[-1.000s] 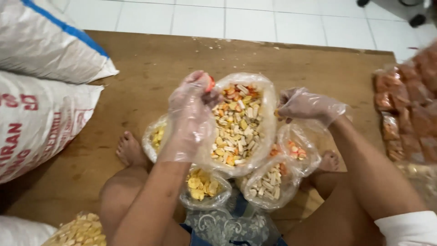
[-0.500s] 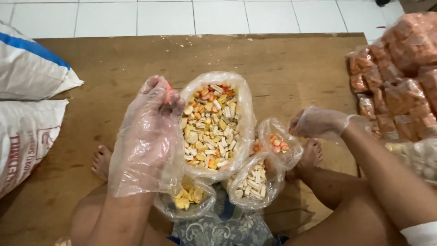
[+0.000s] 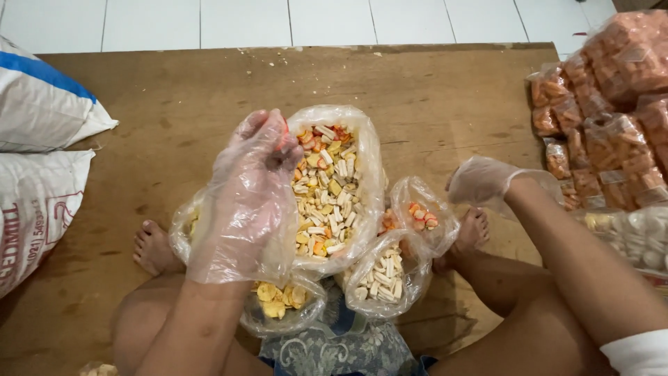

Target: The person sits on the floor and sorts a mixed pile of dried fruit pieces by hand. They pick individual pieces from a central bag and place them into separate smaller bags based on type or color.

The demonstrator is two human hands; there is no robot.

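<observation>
Left hand (image 3: 254,188) (in a loose clear plastic glove) gripped the rim of the large clear plastic bag of mixed white, yellow and orange crackers (image 3: 334,188). Right hand (image 3: 480,179), gloved too, hung loosely curled and empty, right of that bag.

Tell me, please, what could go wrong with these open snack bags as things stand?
The big mixed bag stands open, steadied only by the left hand; it may slump and spill. The small open bags lean beside bare feet and could tip. The right hand holds nothing, so they have no support.

A single camera sits on the person's head, looking steeply down and forward over the lap; it is close to the left hand (image 3: 254,188) and right hand (image 3: 480,179); wooden board (image 3: 174,97) beyond; no second view.
</observation>
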